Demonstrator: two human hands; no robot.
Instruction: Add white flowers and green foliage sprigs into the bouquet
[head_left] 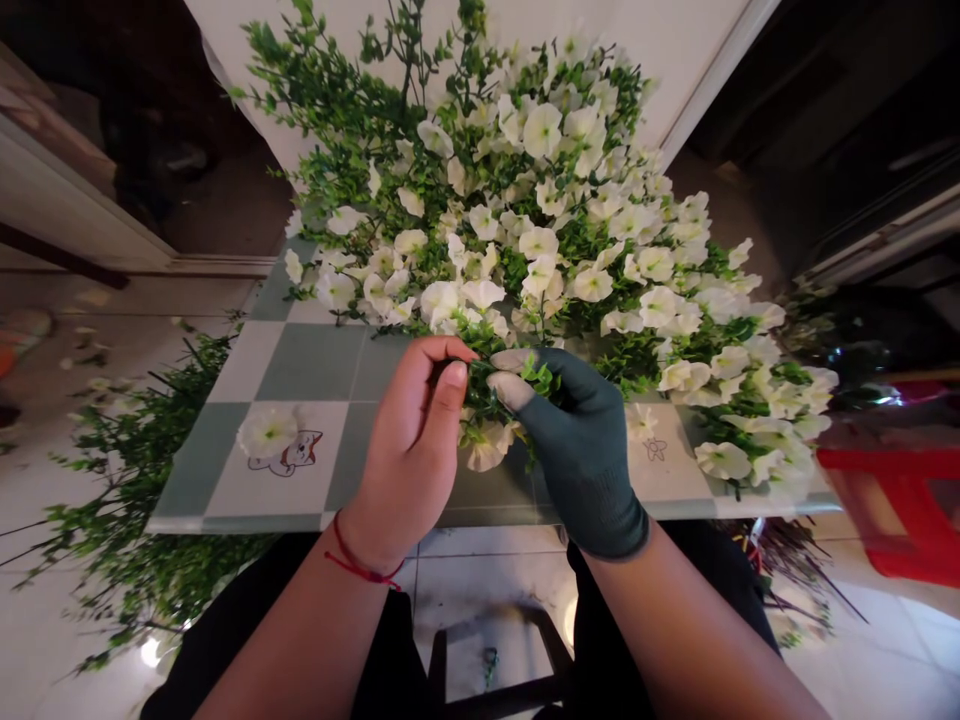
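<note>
My bare left hand [420, 430], a red cord at its wrist, pinches the stem of an artificial flower sprig [487, 440] from the left. On the other side my right hand [577, 435], in a dark green glove with pale fingertips, grips the same sprig between thumb and forefinger. Green leaves show above the gloved fingers, and a white bloom hangs below them. Both hands are close together over the front of the table. Just beyond them lies a large pile of white artificial flowers [540, 245]. A loose white bloom [268, 432] rests to the left.
A green-and-white checked cloth [311, 360] covers the table, whose front edge runs before my knees. Leafy green stems [150, 510] stand on the floor at left. To the right is a red stool [900, 510]. Dark wooden bars [502, 690] show below, between my legs.
</note>
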